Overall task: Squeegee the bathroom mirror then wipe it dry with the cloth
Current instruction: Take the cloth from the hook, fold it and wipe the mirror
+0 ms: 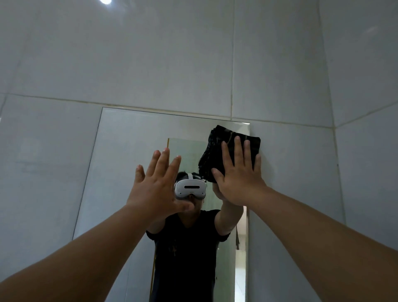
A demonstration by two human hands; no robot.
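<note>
A tall frameless mirror (127, 155) hangs on the tiled wall in front of me. My right hand (238, 172) lies flat, fingers spread, pressing a folded dark cloth (217, 146) against the mirror's top right corner; the cloth overlaps the mirror's right edge onto the tile. My left hand (156, 183) is raised in front of the mirror's middle, palm forward, fingers apart, holding nothing. I cannot tell whether it touches the glass. No squeegee is in view. The mirror reflects a person in a dark shirt wearing a white headset.
Large pale grey tiles (172, 53) cover the wall around the mirror. A side wall meets it at a corner on the right (336, 129). A light spot shows at the top left (106, 1). A doorway shows in the mirror's reflection.
</note>
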